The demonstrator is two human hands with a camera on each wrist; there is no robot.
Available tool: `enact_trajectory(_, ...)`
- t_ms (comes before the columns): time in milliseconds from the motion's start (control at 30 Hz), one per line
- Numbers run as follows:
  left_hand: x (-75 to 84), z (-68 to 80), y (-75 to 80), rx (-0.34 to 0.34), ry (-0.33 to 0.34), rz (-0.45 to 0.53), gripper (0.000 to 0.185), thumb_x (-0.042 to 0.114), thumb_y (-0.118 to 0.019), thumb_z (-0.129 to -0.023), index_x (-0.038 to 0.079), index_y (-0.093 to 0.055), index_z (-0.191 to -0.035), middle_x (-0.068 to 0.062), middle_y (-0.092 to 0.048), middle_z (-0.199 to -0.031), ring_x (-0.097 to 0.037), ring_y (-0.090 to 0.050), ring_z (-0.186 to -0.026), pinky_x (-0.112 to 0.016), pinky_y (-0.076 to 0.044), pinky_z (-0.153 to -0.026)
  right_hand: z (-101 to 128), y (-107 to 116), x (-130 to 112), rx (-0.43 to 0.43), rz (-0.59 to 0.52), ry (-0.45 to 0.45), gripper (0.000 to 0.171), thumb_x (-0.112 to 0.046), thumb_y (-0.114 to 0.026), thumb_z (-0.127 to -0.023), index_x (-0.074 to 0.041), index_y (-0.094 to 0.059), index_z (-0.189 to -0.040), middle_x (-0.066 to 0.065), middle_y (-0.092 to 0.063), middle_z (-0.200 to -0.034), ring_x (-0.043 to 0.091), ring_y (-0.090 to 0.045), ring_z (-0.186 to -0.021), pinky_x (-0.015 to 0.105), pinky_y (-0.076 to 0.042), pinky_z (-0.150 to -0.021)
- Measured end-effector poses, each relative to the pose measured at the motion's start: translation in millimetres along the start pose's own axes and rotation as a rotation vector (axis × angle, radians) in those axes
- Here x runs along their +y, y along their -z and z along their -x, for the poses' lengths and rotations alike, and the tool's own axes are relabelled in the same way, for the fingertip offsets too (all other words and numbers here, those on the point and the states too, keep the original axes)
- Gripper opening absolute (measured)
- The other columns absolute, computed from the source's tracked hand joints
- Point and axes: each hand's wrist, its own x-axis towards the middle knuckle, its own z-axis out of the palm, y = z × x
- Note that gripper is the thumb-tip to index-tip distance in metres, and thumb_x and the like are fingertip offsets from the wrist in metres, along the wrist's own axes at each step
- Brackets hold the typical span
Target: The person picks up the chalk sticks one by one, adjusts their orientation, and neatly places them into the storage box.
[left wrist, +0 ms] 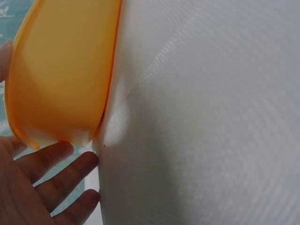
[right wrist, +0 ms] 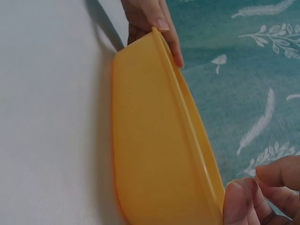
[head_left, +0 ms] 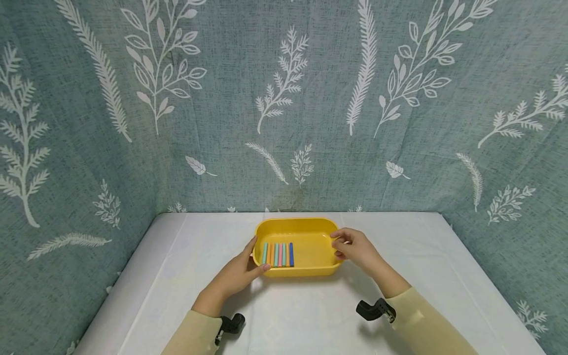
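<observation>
A yellow plastic tray (head_left: 310, 271) with rounded corners sits on the white-covered table. In its left half, several chalk sticks (head_left: 284, 255) lie side by side in a row: mint, orange, pink and, at the right end, dark blue. My left hand (head_left: 238, 272) holds the tray's left end, thumb over the near rim and fingers along the outside wall. At the opposite end my right hand (head_left: 355, 249) has loosely bent fingers reaching over the rim. Nothing shows between those fingers (right wrist: 276, 171) in the right wrist view, where the thumb side overlaps the rim.
White cloth (head_left: 301, 315) covers the table on all sides of the tray. A blue-green curtain (head_left: 230, 162) with white leaf prints stands behind and at both sides. Black wrist mounts (head_left: 372, 309) sit on both forearms, over beige sleeves.
</observation>
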Motion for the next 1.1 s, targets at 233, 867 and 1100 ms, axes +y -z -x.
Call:
enact_trajectory(233, -0.6, -0.3, -0.3, 0.004, 0.012, 0.000, 0.097, 0.058, -0.065, -0.091, 0.019, -0.014, -0.163, -0.013, -0.053, -0.145, -0.029, -0.056, -0.126, -0.056, -0.036, -0.109, 5.1, 8.8, 3.5, 0.023, 0.037, 0.002, 0.028, -0.003, -0.063, -0.098, 0.008, -0.061, -0.123, 0.025, -0.063, -0.102, 0.025, -0.066, -0.079, 0.035, -0.060, -0.072)
enact_trajectory(867, 2.0, 1.8, -0.6, -0.005, -0.006, 0.045, 0.094, 0.054, -0.065, -0.093, 0.019, -0.012, -0.163, -0.013, -0.060, -0.136, -0.026, -0.060, -0.121, -0.054, -0.038, -0.108, 21.6, 41.7, 16.0, 0.135, 0.221, 0.063, 0.027, -0.012, -0.063, -0.099, 0.003, -0.064, -0.122, 0.017, -0.065, -0.102, 0.024, -0.067, -0.082, 0.038, -0.059, -0.076)
enact_trajectory(1100, 2.9, 3.1, 2.2, -0.012, -0.012, 0.047, 0.094, 0.054, -0.059, -0.097, 0.021, -0.002, -0.163, -0.016, -0.050, -0.148, -0.030, -0.056, -0.127, -0.056, -0.036, -0.110, 26.9, 62.4, 26.5, 0.191, 0.388, 0.141, 0.028, -0.019, -0.065, -0.099, -0.002, -0.066, -0.121, 0.009, -0.067, -0.099, 0.020, -0.065, -0.082, 0.033, -0.056, -0.070)
